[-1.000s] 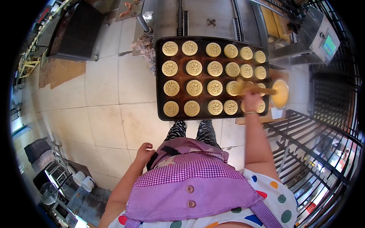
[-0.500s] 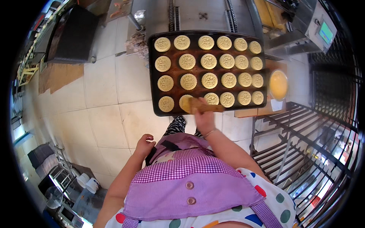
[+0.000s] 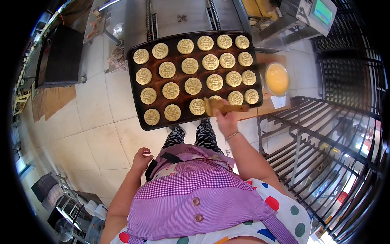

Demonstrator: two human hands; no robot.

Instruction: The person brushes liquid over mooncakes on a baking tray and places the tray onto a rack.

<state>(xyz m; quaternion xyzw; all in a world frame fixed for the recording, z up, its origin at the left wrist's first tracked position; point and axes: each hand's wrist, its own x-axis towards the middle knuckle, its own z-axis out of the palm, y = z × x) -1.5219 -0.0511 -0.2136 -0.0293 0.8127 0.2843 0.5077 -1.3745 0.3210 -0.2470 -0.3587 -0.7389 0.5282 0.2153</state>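
Note:
My right hand point(image 3: 226, 121) grips the wooden handle of a flat pastry brush point(image 3: 231, 108) over the front edge of a dark baking tray point(image 3: 162, 123). The bristles are at the front row, by the right edge of a round stamped mooncake point(image 3: 197, 106). Behind the brush, the neighbouring mooncake is partly hidden. Several more pale yellow mooncakes with scalloped rims stand in rows on the tray's brown, wet-looking surface. Away from the tray, my left hand point(image 3: 142, 159) hangs beside my purple apron point(image 3: 199, 203), fingers loosely bent and holding nothing.
Right of the tray, a clear bowl of orange-yellow liquid point(image 3: 277, 79) sits on a brown board. A dark metal rack point(image 3: 298, 142) stands at the right. Beyond the tray is a steel machine point(image 3: 182, 28) with chain tracks; a green-screened control box point(image 3: 319, 14) is at far right.
My right hand has carried the brush rightward along the front row, from the second mooncake to between the third and fourth. The whole view has shifted and turned slightly. My left hand still hangs empty.

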